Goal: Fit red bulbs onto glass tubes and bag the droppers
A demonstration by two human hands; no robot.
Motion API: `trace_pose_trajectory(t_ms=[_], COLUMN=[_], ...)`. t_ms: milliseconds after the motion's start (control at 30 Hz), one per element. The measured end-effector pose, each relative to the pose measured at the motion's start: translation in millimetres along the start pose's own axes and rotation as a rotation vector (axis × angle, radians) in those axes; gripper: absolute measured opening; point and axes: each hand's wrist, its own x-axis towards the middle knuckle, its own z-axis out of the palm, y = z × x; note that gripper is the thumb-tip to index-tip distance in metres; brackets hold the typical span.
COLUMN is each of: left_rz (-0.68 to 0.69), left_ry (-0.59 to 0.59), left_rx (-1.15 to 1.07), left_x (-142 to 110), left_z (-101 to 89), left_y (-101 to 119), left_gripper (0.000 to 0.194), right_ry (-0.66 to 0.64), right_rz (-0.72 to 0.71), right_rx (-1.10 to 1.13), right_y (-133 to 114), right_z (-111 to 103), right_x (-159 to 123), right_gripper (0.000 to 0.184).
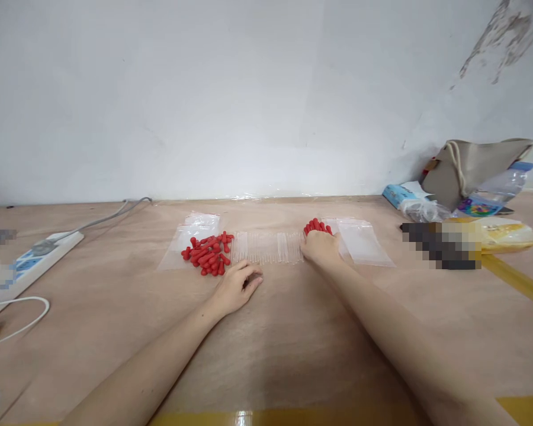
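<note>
A row of thin clear glass dropper tubes (269,247) lies side by side in the middle of the table. To its left is a loose pile of red rubber dropper bulbs (208,254). My left hand (238,288) rests on the table just in front of the tubes' left end, fingers loosely bent and thumb apart, with nothing in it. At the right end of the row, my right hand (320,246) is at a second cluster of red bulbs (316,225). Its fingers are hidden behind the back of the hand, so whether it grips a bulb does not show.
Clear zip bags (366,242) lie flat right of the row, and more zip bags (177,239) lie left. A power strip (48,254) with cables is far left. At right are a tissue pack (400,194), grey bag (484,168), plastic bottle (500,189) and yellow package (510,235).
</note>
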Motion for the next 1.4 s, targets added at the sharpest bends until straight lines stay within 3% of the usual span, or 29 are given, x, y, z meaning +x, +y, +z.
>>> trace_pose_trajectory(t_ms=[100,200,333,400,567,667,867,1033,1100,1167,1300,1400], left_rz=[-0.008,-0.010,-0.096,-0.138,-0.305,-0.378,-0.418,-0.438,-0.366,-0.226,-0.049,-0.013], left_ry=[0.010,0.097,0.213,0.137,-0.117,-0.194,-0.237,-0.082,0.012,0.050,0.129,0.075], left_rx=[0.010,0.087,0.308,0.315,0.344,0.332,0.249,0.278,0.292,0.261,0.088,-0.008], left_x=[-0.7,1.4,11.5,16.0,15.2,11.5,9.6,9.7,11.7,13.7,11.6,5.2], left_z=[1.0,-6.6,-42.2,-66.7,-110.2,-114.9,-113.0,-126.3,-121.6,-103.4,-41.5,-6.3], left_y=[1.3,2.4,-3.2,-9.6,-27.1,-34.5,-42.3,-38.9,-31.2,-19.1,10.4,25.4], left_gripper=[0.017,0.019,0.015,0.016,0.017,0.022,0.016,0.025,0.029,0.025,0.017,0.011], right_ry=[-0.030,-0.036,0.157,0.254,0.279,0.389,0.459,0.448,0.435,0.412,0.348,0.310], right_rz=[0.005,0.024,-0.071,-0.216,-0.635,-0.702,-0.649,-0.650,-0.657,-0.677,-0.733,-0.768], right_rx=[-0.033,-0.036,-0.011,0.046,0.328,0.434,0.496,0.489,0.472,0.465,0.495,0.523], right_y=[-4.1,-8.3,-6.8,0.3,29.6,42.3,47.8,45.0,42.3,38.5,28.6,22.8], right_z=[0.7,-2.8,-10.4,-10.8,3.0,12.6,19.9,20.2,18.5,16.1,11.0,8.3], right_x=[3.8,-1.4,-23.8,-36.2,-54.7,-57.9,-57.0,-59.3,-62.7,-67.3,-77.9,-84.4], right_gripper=[0.018,0.018,0.023,0.022,0.015,0.020,0.026,0.024,0.021,0.016,0.011,0.013])
